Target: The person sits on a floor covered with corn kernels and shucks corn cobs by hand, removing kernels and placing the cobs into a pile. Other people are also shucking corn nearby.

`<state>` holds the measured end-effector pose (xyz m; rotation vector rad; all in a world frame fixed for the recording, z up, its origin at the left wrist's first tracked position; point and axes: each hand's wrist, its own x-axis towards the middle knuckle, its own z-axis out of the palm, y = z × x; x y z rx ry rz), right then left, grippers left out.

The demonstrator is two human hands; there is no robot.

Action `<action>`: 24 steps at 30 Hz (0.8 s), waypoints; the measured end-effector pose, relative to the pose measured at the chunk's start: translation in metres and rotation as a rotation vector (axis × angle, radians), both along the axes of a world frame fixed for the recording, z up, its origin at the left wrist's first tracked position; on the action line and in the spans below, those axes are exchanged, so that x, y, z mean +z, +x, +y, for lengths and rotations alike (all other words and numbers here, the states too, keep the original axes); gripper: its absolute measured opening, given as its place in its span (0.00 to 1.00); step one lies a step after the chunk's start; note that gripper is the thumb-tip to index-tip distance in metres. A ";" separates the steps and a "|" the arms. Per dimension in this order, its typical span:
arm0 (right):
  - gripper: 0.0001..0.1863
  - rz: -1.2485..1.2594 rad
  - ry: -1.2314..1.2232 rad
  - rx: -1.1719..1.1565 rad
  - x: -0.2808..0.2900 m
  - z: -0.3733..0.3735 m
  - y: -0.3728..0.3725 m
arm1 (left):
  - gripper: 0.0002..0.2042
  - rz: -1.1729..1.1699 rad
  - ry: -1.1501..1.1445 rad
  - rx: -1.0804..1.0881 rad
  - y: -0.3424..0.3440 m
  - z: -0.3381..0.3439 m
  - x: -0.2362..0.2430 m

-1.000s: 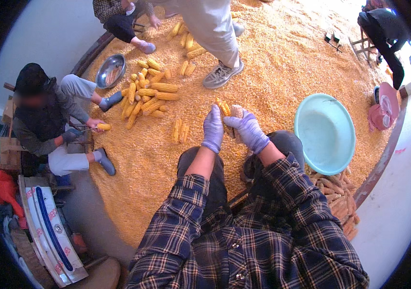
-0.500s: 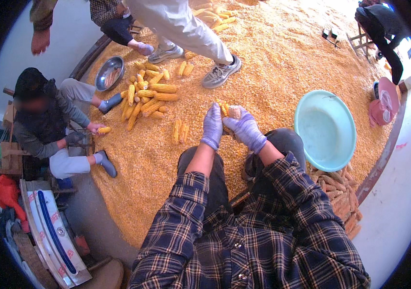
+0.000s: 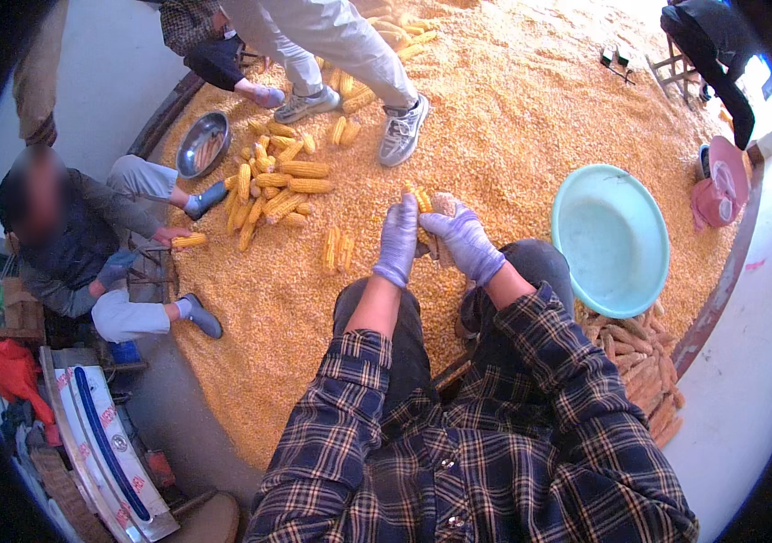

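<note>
Above my knees, my gloved left hand [image 3: 397,241] is closed around a yellow corn ear [image 3: 420,195], whose upper part shows past the fingers. My gloved right hand [image 3: 465,244] presses against it from the right. A pale, pinkish stripped cob [image 3: 445,204] sticks up from the right hand's grip, touching the ear. The fingers cover most of both. Just left of my hands, a few partly shelled corn ears [image 3: 338,249] lie on the loose kernels [image 3: 304,362].
Right of my knee stands a pale green basin [image 3: 610,299], with stripped cobs [image 3: 644,371] heaped below it. Farther left are piled corn ears [image 3: 268,185] and a metal bowl [image 3: 203,145]. A person [image 3: 69,226] sits at left holding an ear; another stands ahead [image 3: 341,45].
My hands stay together in nearly the same place. The seated person at left has raised their head. The standing person's front foot has shifted left and turned, and their arm has moved left.
</note>
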<state>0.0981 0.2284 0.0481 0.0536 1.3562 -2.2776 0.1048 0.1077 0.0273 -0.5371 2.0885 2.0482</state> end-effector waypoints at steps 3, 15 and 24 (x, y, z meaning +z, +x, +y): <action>0.16 -0.024 0.050 -0.024 0.004 -0.003 0.002 | 0.20 0.092 0.070 0.083 -0.002 0.001 -0.013; 0.09 -0.099 -0.148 -0.037 0.008 -0.006 0.005 | 0.15 0.288 -0.020 0.190 -0.001 -0.004 -0.037; 0.05 0.089 0.246 -0.034 -0.008 0.004 -0.011 | 0.21 0.042 0.028 -0.006 0.004 0.003 -0.003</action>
